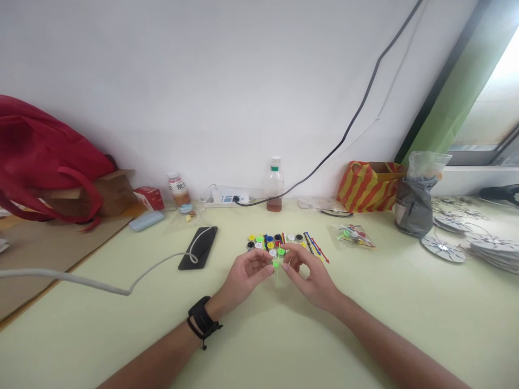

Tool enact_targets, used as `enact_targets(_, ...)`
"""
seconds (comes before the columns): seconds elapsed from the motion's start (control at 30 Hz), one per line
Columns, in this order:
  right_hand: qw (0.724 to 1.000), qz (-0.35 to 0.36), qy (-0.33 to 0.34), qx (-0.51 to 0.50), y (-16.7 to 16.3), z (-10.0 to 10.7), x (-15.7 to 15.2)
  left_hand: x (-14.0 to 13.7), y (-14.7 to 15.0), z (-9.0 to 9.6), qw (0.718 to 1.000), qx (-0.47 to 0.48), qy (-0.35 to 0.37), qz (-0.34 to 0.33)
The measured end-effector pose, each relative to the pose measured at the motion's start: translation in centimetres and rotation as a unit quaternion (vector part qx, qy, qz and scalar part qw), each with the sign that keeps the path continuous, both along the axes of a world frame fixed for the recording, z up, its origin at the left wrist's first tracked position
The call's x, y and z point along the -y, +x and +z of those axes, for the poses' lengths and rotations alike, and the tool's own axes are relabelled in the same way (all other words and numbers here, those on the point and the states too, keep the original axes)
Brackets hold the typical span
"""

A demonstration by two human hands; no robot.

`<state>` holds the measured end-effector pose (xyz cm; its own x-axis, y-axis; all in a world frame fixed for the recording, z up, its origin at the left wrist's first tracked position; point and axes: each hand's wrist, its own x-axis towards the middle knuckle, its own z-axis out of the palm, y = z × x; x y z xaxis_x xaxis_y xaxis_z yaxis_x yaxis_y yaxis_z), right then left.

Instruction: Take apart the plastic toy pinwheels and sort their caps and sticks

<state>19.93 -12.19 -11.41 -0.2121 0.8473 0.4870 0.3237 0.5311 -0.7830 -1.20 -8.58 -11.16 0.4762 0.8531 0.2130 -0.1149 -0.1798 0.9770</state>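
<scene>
A small bright green plastic piece (276, 265) with a thin upright stick is held between my hands, just above the table. My left hand (250, 272) has its thumb and fingertips at the green piece, closed on its side. On the other side, my right hand (310, 276) curves round with thumb and forefinger apart; the forefinger comes close to the top of the stick, and whether it touches is unclear. Right behind my fingers lie several round plastic discs (252, 237) in yellow, green, blue, black, white and red. Thin coloured sticks (317, 247) lie at their right end.
A black phone (198, 248) and a grey cable (130, 290) lie left. Against the wall stand a bottle (275, 186), a power strip (227, 196) and a striped bag (367, 186). A packet of parts (352, 235) and stacked flat discs (497, 246) are at right.
</scene>
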Motion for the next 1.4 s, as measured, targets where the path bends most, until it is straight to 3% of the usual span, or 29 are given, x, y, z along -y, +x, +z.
enact_targets(0.17, 0.993, -0.013, 0.076, 0.087, 0.4, 0.1, 0.3, 0.1, -0.1, 0.0, 1.0, 0.006, -0.018, -0.001)
enact_targets(0.53, 0.998, 0.019, -0.06, 0.022, 0.5, 1.2, -0.3, 0.2, 0.1, 0.2, 1.0, -0.001, -0.011, -0.001)
enact_targets(0.63, 0.997, 0.036, -0.07, 0.021, 0.3, 1.0, -0.1, 0.2, 0.1, 0.1, 1.0, 0.002, -0.006, -0.009)
enact_targets(0.83, 0.997, 0.035, -0.04, 0.055, 0.4, 0.6, -0.4, 0.2, 0.1, 0.2, 1.0, -0.004, -0.009, -0.007)
enact_targets(0.93, 0.993, -0.035, 0.015, 0.112, 1.9, 0.4, -1.5, 0.2, 0.2, 0.2, 1.0, -0.004, -0.017, 0.0)
enact_targets(1.03, 0.958, -0.173, 0.06, 0.223, 5.2, 0.1, -3.3, 0.2, 0.1, 0.0, 0.999, -0.009, -0.035, 0.007)
enact_targets(1.17, 0.879, -0.319, 0.005, 0.355, 10.1, -0.9, -5.5, 0.2, 0.0, -0.2, 0.999, -0.016, -0.044, 0.012)
enact_targets(1.3, 0.817, -0.371, -0.073, 0.436, 13.1, -2.0, -6.2, 0.1, 0.0, -0.3, 0.999, -0.016, -0.041, 0.02)
enact_targets(1.4, 0.799, -0.397, -0.076, 0.445, 13.8, -1.8, -6.0, 0.2, 0.1, -0.1, 0.999, -0.018, -0.034, 0.019)
